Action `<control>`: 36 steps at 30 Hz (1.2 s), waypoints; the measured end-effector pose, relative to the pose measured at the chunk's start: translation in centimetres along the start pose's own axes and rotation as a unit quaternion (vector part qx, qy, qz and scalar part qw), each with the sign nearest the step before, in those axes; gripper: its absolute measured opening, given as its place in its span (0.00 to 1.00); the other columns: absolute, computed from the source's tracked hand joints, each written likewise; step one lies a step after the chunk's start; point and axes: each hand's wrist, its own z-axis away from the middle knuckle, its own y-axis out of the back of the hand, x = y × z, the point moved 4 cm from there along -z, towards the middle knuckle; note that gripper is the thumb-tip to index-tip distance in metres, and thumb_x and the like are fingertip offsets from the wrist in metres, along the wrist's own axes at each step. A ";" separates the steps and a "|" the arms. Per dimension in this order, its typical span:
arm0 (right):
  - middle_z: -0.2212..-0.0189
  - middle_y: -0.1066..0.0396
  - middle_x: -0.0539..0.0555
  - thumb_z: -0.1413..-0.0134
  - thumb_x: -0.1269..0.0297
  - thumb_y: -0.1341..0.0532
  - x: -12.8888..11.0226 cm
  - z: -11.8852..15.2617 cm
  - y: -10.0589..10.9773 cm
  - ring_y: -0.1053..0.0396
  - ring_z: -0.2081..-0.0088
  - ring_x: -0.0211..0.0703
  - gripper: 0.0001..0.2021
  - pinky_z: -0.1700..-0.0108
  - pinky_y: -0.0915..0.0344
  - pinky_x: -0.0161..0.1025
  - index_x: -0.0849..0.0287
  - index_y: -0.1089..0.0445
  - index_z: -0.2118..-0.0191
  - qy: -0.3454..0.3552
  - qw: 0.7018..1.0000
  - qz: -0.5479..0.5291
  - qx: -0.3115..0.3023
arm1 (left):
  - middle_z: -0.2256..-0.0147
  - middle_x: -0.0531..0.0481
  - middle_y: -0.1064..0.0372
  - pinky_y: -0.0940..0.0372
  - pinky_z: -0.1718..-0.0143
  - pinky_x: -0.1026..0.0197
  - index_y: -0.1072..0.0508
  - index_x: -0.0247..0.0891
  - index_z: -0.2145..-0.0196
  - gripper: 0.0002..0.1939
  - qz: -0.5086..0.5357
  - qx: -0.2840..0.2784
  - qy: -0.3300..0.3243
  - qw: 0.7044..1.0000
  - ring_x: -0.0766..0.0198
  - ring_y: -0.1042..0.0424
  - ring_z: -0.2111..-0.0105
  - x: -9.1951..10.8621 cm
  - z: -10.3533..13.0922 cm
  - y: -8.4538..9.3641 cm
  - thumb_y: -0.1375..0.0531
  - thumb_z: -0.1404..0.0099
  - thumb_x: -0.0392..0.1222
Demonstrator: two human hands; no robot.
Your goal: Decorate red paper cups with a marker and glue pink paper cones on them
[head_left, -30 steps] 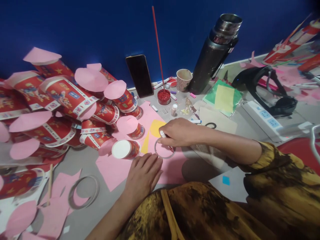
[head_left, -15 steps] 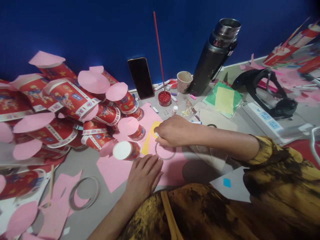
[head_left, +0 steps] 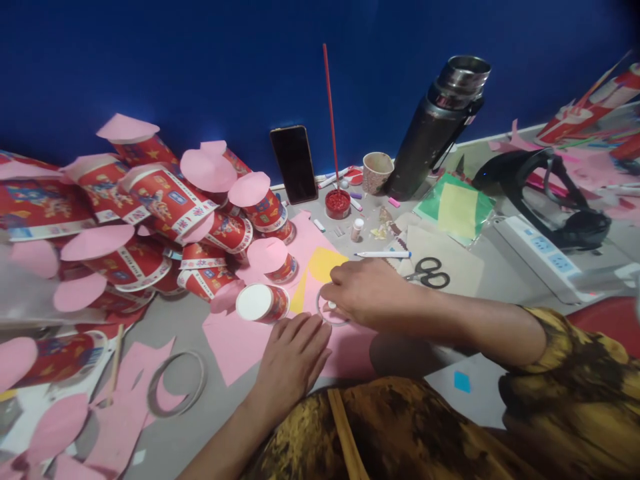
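My right hand is closed, its fingers bent down over a thin ring on the pink paper. A small white tip shows at its fingertips; the rest of what it holds is hidden. Flat beside it lies my left hand, fingers stretched out on the paper's near edge. Yellow paper rests just beyond both hands. A red cup with a white end lies on its side near my left fingertips. Scissors and a white pen are beyond my right hand.
Red cups with pink paper discs are piled at the left, above a roll of tape. At the back stand a phone, a red glitter pot, a paper cup and a black flask. A power strip lies right.
My right hand has moved toward me, over the ring, uncovering more yellow paper and the scissors. My left hand stays flat. The whole view has shifted slightly.
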 end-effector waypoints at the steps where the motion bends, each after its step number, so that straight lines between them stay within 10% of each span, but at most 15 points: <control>1: 0.62 0.22 0.60 0.29 0.64 0.41 -0.1 0.2 -0.3 0.25 0.61 0.50 0.09 0.68 0.47 0.39 0.58 0.23 0.54 0.001 1.000 0.001 -0.001 | 0.50 0.42 0.21 0.40 0.48 0.48 0.23 0.36 0.48 0.13 0.003 -0.001 0.001 1.000 0.48 0.30 0.48 0.0 0.0 0.0 0.45 0.23 0.41; 16: 0.68 0.27 0.54 0.30 0.67 0.39 -1.0 1.9 -3.6 0.33 0.67 0.44 0.06 0.69 0.51 0.40 0.57 0.24 0.59 0.069 0.986 -0.022 0.148 | 0.49 0.44 0.22 0.41 0.46 0.48 0.25 0.37 0.45 0.14 0.016 -0.012 0.016 1.000 0.48 0.29 0.47 0.0 0.5 -0.3 0.44 0.23 0.41; 24: 0.67 0.21 0.54 0.27 0.57 0.40 0.1 3.3 -3.2 0.26 0.65 0.41 0.13 0.63 0.37 0.36 0.56 0.21 0.60 0.090 0.954 -0.188 0.218 | 0.48 0.44 0.21 0.39 0.46 0.48 0.25 0.38 0.46 0.13 0.012 0.008 0.017 1.000 0.49 0.28 0.47 -0.1 0.7 -0.1 0.43 0.24 0.40; 36: 0.66 0.15 0.54 0.32 0.59 0.36 5.0 10.8 -4.0 0.17 0.66 0.45 0.10 0.63 0.23 0.36 0.55 0.18 0.62 -0.165 0.855 -0.271 0.409 | 0.52 0.36 0.26 0.27 0.56 0.50 0.28 0.35 0.49 0.11 0.018 0.021 0.039 0.999 0.50 0.25 0.55 0.0 -0.6 1.1 0.45 0.26 0.36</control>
